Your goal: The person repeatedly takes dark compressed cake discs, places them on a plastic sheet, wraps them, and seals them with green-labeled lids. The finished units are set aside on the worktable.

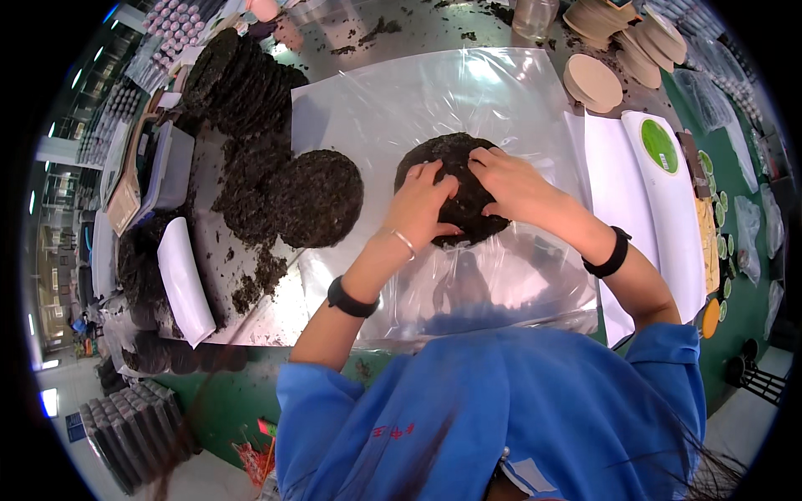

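Observation:
A round, flat, dark cake of what looks like dried seaweed (468, 200) lies on a clear plastic sheet (501, 100). My left hand (422, 202) presses on its left side with curled fingers. On its right side, my right hand (516, 185) has its fingers bent over the top, their tips digging into the surface. Both hands touch the cake, and it rests flat under them. Left of it, another dark cake (322, 199) partly overlaps the sheet, beside loose dark pieces (251, 188). A leaning stack of similar cakes (238, 83) stands at the far left.
Round beige discs (593, 83) are piled at the far right. White paper sheets (614, 192) and a white roll with a green label (660, 146) lie along the right edge. A plastic bin (171, 167) and a curled white paper (185, 280) stand left. A clear container (535, 17) is at the back.

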`<action>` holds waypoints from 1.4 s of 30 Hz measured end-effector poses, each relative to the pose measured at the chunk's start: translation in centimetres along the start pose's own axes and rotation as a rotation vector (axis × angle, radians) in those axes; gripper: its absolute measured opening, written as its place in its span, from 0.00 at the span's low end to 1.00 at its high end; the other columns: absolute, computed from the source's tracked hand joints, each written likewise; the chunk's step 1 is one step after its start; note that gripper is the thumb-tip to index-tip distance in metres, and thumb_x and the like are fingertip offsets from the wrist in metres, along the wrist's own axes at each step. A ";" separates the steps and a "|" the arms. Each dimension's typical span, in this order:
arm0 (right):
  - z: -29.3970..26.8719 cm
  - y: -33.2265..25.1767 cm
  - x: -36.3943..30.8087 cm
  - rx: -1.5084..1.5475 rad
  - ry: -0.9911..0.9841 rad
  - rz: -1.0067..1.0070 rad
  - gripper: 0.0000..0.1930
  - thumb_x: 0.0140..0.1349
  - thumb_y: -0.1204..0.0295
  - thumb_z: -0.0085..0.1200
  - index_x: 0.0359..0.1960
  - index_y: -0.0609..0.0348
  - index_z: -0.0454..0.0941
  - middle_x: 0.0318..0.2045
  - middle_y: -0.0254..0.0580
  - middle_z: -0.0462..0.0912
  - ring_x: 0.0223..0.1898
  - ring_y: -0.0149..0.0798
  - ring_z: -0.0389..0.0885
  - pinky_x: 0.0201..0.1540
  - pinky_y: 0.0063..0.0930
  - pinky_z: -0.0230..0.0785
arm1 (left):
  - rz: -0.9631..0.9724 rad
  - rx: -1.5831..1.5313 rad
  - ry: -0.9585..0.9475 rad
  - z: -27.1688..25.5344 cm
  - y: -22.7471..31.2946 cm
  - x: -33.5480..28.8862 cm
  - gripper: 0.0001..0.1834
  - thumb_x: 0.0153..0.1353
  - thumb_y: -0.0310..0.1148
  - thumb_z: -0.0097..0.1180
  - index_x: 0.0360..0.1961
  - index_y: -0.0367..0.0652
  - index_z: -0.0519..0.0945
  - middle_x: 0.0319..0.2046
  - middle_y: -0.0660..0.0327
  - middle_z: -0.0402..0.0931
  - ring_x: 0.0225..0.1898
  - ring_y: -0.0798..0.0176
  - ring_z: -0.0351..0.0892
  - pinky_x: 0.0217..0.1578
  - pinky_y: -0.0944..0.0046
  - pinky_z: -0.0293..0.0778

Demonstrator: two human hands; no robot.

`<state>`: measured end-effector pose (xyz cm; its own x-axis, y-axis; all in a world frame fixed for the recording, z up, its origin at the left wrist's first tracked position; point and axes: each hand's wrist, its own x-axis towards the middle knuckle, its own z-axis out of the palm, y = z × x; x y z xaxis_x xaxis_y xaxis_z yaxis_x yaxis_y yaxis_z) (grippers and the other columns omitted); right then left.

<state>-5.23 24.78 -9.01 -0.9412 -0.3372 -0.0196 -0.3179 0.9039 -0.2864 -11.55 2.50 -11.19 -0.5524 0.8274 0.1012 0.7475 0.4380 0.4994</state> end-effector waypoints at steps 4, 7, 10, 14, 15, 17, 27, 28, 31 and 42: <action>2.4 0.0 1.1 -0.090 0.014 0.026 0.27 0.41 0.73 0.75 0.45 0.70 0.81 0.53 0.51 0.76 0.55 0.50 0.76 0.56 0.38 0.76 | -0.015 0.121 -0.005 1.9 -0.3 1.5 0.33 0.34 0.28 0.81 0.44 0.47 0.76 0.62 0.43 0.66 0.63 0.32 0.64 0.64 0.43 0.67; 4.9 0.5 1.5 -0.127 0.014 0.041 0.28 0.41 0.73 0.75 0.47 0.71 0.80 0.54 0.53 0.77 0.57 0.52 0.75 0.58 0.39 0.75 | -0.059 0.044 -0.056 3.7 -1.9 1.8 0.35 0.35 0.29 0.81 0.46 0.48 0.76 0.63 0.44 0.65 0.65 0.32 0.61 0.64 0.44 0.66; 4.6 0.9 1.5 -0.062 -0.074 0.052 0.32 0.42 0.73 0.75 0.52 0.72 0.78 0.59 0.56 0.75 0.61 0.54 0.73 0.61 0.40 0.73 | -0.037 -0.147 0.002 3.0 -2.6 1.1 0.31 0.43 0.27 0.75 0.52 0.48 0.77 0.65 0.44 0.66 0.64 0.33 0.66 0.63 0.44 0.68; 4.9 1.3 0.2 -0.036 -0.030 0.033 0.37 0.44 0.71 0.76 0.57 0.75 0.76 0.65 0.59 0.71 0.63 0.55 0.72 0.65 0.40 0.71 | -0.018 -0.228 0.276 -0.4 -2.1 -3.3 0.31 0.49 0.22 0.55 0.59 0.45 0.76 0.70 0.45 0.63 0.70 0.35 0.62 0.67 0.41 0.62; 4.9 1.3 0.0 -0.039 -0.019 0.018 0.37 0.45 0.72 0.75 0.58 0.75 0.75 0.65 0.59 0.71 0.64 0.55 0.72 0.65 0.40 0.71 | -0.125 0.018 0.290 -1.4 -3.0 -5.4 0.36 0.48 0.23 0.57 0.64 0.46 0.73 0.71 0.45 0.61 0.72 0.35 0.59 0.70 0.37 0.57; 4.6 1.5 -0.7 -0.047 0.009 -0.003 0.36 0.47 0.72 0.74 0.58 0.76 0.75 0.66 0.59 0.71 0.64 0.55 0.72 0.66 0.40 0.70 | -0.398 0.446 0.208 -1.7 -5.8 -9.0 0.49 0.47 0.29 0.63 0.75 0.47 0.61 0.73 0.43 0.58 0.77 0.36 0.50 0.73 0.28 0.40; -0.3 -1.6 -3.2 0.251 0.505 0.031 0.34 0.56 0.77 0.66 0.67 0.60 0.71 0.68 0.53 0.70 0.69 0.59 0.65 0.70 0.44 0.64 | -0.418 -0.492 0.765 -10.2 -4.2 -8.4 0.23 0.66 0.18 0.57 0.62 0.42 0.77 0.52 0.57 0.83 0.53 0.57 0.83 0.57 0.59 0.78; -0.8 -2.4 -3.8 0.219 0.616 0.023 0.35 0.56 0.77 0.66 0.68 0.59 0.70 0.69 0.52 0.70 0.70 0.59 0.65 0.71 0.46 0.63 | -0.401 -0.816 0.744 -10.0 -3.3 -7.3 0.22 0.67 0.19 0.57 0.62 0.41 0.76 0.53 0.57 0.82 0.54 0.58 0.83 0.58 0.58 0.78; 0.4 -2.3 -5.3 0.030 0.796 -0.041 0.35 0.55 0.78 0.62 0.68 0.49 0.73 0.71 0.42 0.68 0.72 0.58 0.62 0.73 0.55 0.57 | -0.427 -1.614 0.572 -8.0 1.6 -3.9 0.25 0.67 0.20 0.59 0.65 0.39 0.73 0.55 0.56 0.81 0.58 0.60 0.80 0.60 0.55 0.77; 4.0 -0.6 -7.5 0.013 0.357 -0.015 0.32 0.50 0.82 0.58 0.61 0.50 0.78 0.67 0.42 0.72 0.73 0.52 0.63 0.75 0.53 0.56 | 0.229 0.099 0.028 1.5 -0.1 1.3 0.37 0.45 0.56 0.78 0.48 0.43 0.78 0.72 0.43 0.57 0.75 0.37 0.52 0.76 0.35 0.42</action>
<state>2.48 25.74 -12.53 -0.9177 -0.2357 0.3198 -0.3330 0.8953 -0.2958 -11.81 4.09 -12.37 -0.3740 0.8993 0.2267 0.8860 0.2742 0.3739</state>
